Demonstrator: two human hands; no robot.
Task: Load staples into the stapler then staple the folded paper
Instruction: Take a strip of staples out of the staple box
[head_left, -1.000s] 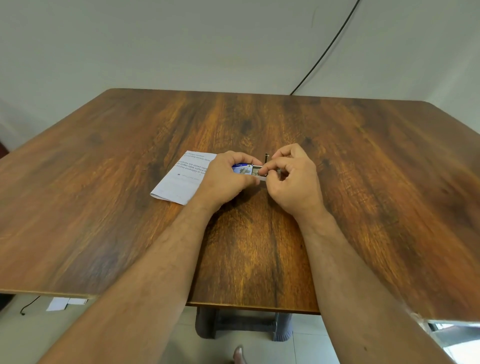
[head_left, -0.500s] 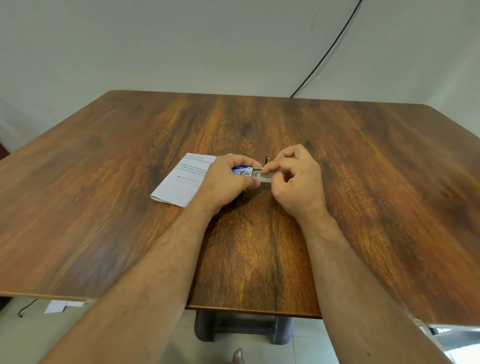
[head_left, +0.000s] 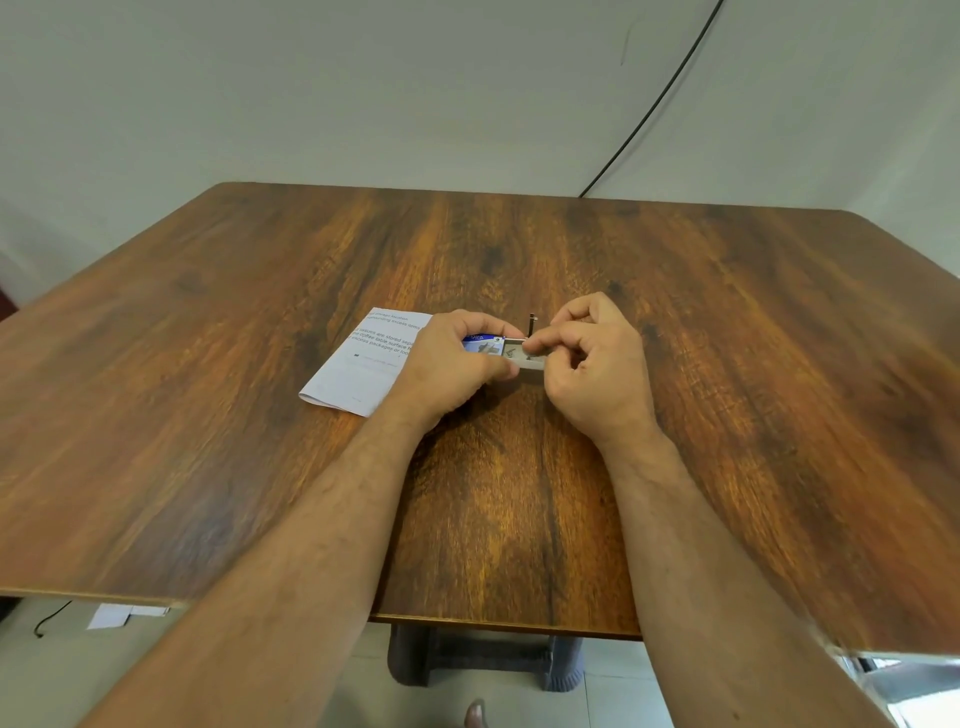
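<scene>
The paper (head_left: 363, 364) lies on the table (head_left: 208, 415), left of centre. The left hand (head_left: 449, 366) sits just right of it, over its right edge, gripping the box (head_left: 485, 345). The tray (head_left: 524, 358) sticks out of the box to the right. The right hand (head_left: 597, 374) is right of the tray, its fingertips (head_left: 530, 343) in the tray. A thin upright part (head_left: 531, 325) stands just behind the tray. A cable (head_left: 649, 114) runs up the wall behind the table.

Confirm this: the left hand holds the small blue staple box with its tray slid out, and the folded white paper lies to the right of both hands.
Wrong side. In the head view the folded white paper lies left of both hands, partly under the left hand, which holds the small blue staple box, tray slid out.
</scene>
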